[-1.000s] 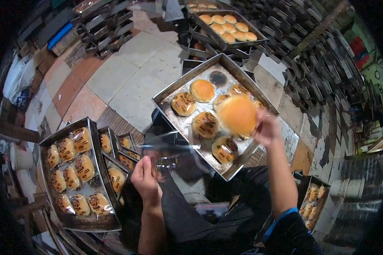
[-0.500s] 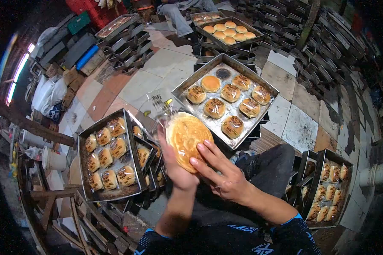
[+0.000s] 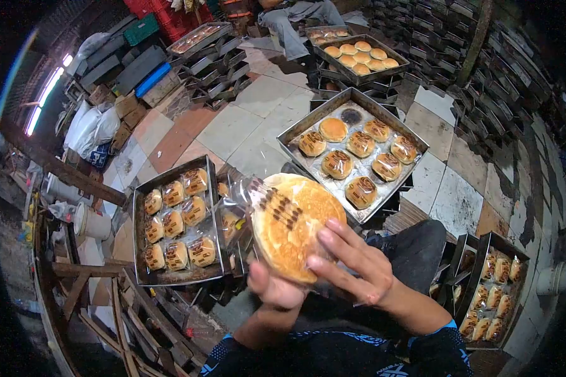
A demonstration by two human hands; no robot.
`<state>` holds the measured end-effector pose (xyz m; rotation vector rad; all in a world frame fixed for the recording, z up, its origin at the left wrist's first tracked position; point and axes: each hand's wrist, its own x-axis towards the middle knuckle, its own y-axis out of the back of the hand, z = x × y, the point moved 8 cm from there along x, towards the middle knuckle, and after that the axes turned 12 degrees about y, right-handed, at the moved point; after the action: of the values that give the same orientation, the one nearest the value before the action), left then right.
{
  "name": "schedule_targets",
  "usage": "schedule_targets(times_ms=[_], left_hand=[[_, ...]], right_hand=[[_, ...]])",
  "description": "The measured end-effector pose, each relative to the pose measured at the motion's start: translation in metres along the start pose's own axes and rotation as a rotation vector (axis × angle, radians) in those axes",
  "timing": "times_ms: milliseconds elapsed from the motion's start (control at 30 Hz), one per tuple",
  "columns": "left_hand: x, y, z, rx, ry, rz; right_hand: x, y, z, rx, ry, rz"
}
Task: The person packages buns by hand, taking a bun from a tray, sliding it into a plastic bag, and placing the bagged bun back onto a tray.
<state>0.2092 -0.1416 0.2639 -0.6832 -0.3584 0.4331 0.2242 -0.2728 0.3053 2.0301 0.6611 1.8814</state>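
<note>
A round golden bun (image 3: pixel 317 204) is held up in front of my lap, partly inside a clear plastic bag (image 3: pixel 238 193) with brown print. My left hand (image 3: pixel 278 294) cups it from below, thumb showing at its lower left and the other fingers hidden behind it. My right hand (image 3: pixel 361 270) grips its lower right edge, fingertips resting on the top face. Just beyond the bun stands a metal tray (image 3: pixel 288 146). In it lie several buns in printed bags and one unwrapped bun (image 3: pixel 333 129).
To the left, another tray (image 3: pixel 138 275) of bagged buns sits on stacked trays. A third tray (image 3: pixel 508 314) of bagged buns stands at the right. Farther back, a tray of plain buns (image 3: pixel 363 58) rests near a seated person's legs (image 3: pixel 289 31). Wooden slats (image 3: pixel 116 327) lie lower left.
The bag's printed film now lies across the bun's upper left, where the bun was bare before. My left hand has shifted lower under the bun. The view has moved slightly.
</note>
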Motion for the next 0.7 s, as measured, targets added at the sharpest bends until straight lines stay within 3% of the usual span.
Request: schedule_targets(times_ms=[67, 100, 167, 200, 267, 333, 400, 467, 500, 533, 600, 633, 700], left_hand=[[0.007, -0.005, 0.006, -0.224, -0.032, -0.184], [0.012, -0.001, 0.001, -0.223, -0.02, -0.176], [0.02, -0.005, -0.014, -0.423, 0.098, -0.342], [0.015, 0.008, -0.031, -0.205, 0.153, -0.092], [0.013, 0.033, -0.07, 0.012, 0.291, 0.086], [0.027, 0.064, -0.088, -0.201, 0.472, 0.182], [0.043, 0.083, -0.088, -0.438, 0.557, 0.159], [0.042, 0.092, -0.071, -0.295, 0.503, 0.296], [0.039, 0.089, -0.073, -0.349, 0.522, 0.187], [0.036, 0.089, -0.077, -0.348, 0.53, 0.19], [0.029, 0.076, -0.092, -0.44, 0.551, 0.125], [0.027, 0.07, -0.093, -0.218, 0.517, 0.105], [0.032, 0.079, -0.096, -0.24, 0.592, 0.189]], right_hand=[[-0.007, -0.003, -0.006, 0.059, 0.038, -0.088], [-0.012, -0.008, -0.005, 0.095, 0.042, -0.12], [-0.008, -0.017, 0.002, 0.06, -0.049, -0.155], [-0.005, -0.023, 0.009, 0.012, -0.118, -0.181], [-0.006, -0.033, 0.014, 0.041, -0.217, -0.22], [-0.019, -0.047, 0.021, 0.1, -0.43, -0.282], [-0.037, -0.048, 0.02, 0.156, -0.417, -0.207], [-0.068, -0.077, 0.003, 0.694, -0.364, -0.604], [-0.07, -0.072, 0.01, 0.804, -0.491, -0.565], [-0.064, -0.076, 0.015, 0.806, -0.499, -0.562], [-0.043, -0.067, 0.04, 0.614, -0.527, -0.262], [-0.051, -0.082, 0.042, 0.619, -0.54, -0.423], [-0.048, -0.086, 0.031, 0.712, -0.486, -0.432]])
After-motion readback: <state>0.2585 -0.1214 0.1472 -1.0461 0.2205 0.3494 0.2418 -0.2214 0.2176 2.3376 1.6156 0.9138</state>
